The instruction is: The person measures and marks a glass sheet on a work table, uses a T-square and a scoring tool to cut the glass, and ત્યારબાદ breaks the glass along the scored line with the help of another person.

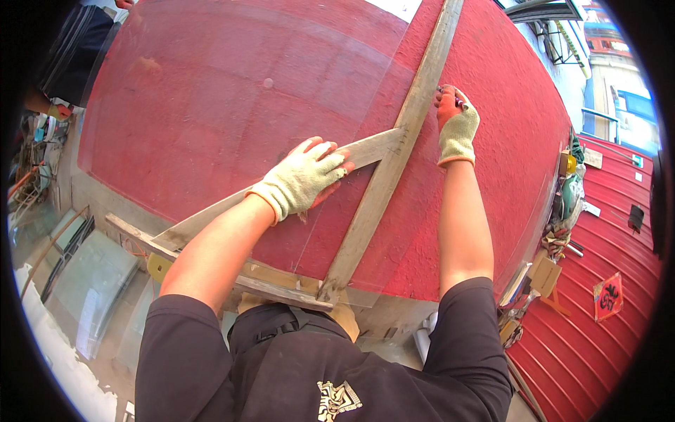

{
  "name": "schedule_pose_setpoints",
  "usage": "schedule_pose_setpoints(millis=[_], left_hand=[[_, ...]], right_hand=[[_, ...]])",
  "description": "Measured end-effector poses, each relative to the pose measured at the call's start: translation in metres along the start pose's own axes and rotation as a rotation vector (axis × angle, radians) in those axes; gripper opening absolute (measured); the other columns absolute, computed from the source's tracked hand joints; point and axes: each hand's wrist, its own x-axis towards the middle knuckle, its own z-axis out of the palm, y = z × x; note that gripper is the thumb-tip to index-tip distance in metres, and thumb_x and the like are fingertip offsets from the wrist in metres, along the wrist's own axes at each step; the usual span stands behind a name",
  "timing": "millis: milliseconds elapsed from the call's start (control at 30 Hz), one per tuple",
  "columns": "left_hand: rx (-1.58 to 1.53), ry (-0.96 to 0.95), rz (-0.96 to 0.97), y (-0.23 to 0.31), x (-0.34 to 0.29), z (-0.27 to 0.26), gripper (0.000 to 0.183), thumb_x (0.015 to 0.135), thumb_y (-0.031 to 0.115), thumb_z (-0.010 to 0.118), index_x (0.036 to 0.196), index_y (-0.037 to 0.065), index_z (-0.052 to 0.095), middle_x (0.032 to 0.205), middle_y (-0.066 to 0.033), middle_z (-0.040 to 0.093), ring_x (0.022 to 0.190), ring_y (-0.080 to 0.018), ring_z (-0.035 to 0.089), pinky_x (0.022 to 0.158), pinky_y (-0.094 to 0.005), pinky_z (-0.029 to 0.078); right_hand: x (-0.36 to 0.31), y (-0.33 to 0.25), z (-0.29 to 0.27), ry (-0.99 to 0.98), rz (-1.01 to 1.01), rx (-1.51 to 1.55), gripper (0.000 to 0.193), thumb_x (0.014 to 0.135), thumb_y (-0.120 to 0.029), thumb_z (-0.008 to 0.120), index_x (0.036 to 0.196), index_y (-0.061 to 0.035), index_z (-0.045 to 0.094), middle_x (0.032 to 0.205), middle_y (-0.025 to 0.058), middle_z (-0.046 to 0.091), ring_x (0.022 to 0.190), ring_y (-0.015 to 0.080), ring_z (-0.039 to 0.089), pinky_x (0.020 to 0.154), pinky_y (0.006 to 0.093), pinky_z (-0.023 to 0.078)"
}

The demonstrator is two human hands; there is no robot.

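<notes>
A long wooden T-square (394,169) with a diagonal brace lies across a clear glass sheet (267,83) on the red-covered table (506,162). My left hand (304,177), in a cream and orange work glove, presses down on the brace with its fingers stretched out. To the right of the long blade, my right hand (457,123) is closed in a matching glove. A small dark tool (460,104) pokes out of its fist, mostly hidden by the fingers. The crosspiece (281,292) of the T-square runs along the near table edge, by my waist.
At the far left, another person's gloved hand (60,112) is beside the table. Glass panes (95,281) lean below the table on the left. Cloths and cardboard (545,274) crowd the right side, by a red corrugated wall (605,232).
</notes>
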Motion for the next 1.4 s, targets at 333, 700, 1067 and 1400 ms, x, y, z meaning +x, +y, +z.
schedule_pose_setpoints(millis=[333, 700, 1067, 1400], left_hand=[[0.01, -0.02, -0.002, 0.004, 0.005, -0.002, 0.048, 0.09, 0.022, 0.073, 0.136, 0.014, 0.063, 0.138, -0.0081, 0.058, 0.13, -0.0302, 0.054, 0.115, -0.0503, 0.042], [0.088, -0.05, 0.003, 0.012, 0.003, -0.003, 0.048, 0.091, 0.024, 0.07, 0.137, 0.013, 0.064, 0.138, -0.009, 0.059, 0.131, -0.0307, 0.052, 0.117, -0.0471, 0.039], [0.141, 0.052, 0.083, 0.016, -0.001, 0.009, 0.041, 0.093, 0.021, 0.07, 0.133, 0.011, 0.066, 0.136, -0.0102, 0.061, 0.126, -0.0312, 0.056, 0.111, -0.0448, 0.044], [0.197, 0.112, 0.151, 0.011, -0.008, 0.028, 0.041, 0.097, 0.022, 0.069, 0.136, 0.014, 0.064, 0.137, -0.0113, 0.062, 0.124, -0.0322, 0.06, 0.108, -0.0422, 0.048]], right_hand=[[0.01, 0.006, -0.001, 0.022, -0.083, -0.179, 0.024, 0.101, -0.023, 0.065, 0.106, -0.0031, 0.078, 0.077, -0.0005, 0.069, 0.065, 0.0075, 0.059, 0.058, 0.0263, 0.048], [-0.138, 0.015, -0.021, 0.057, -0.184, -0.166, 0.022, 0.099, -0.021, 0.063, 0.09, -0.0044, 0.074, 0.073, 0.0174, 0.068, 0.066, 0.0292, 0.07, 0.064, 0.0379, 0.054], [-0.393, 0.038, -0.065, 0.04, -0.226, -0.159, 0.018, 0.094, -0.011, 0.07, 0.107, -0.0003, 0.073, 0.088, 0.0172, 0.073, 0.079, 0.0329, 0.073, 0.071, 0.0375, 0.057], [-0.625, 0.077, -0.092, -0.248, -0.011, -0.264, 0.011, 0.085, -0.012, 0.075, 0.095, -0.0095, 0.071, 0.083, 0.0134, 0.07, 0.075, 0.0358, 0.068, 0.068, 0.0414, 0.055]])
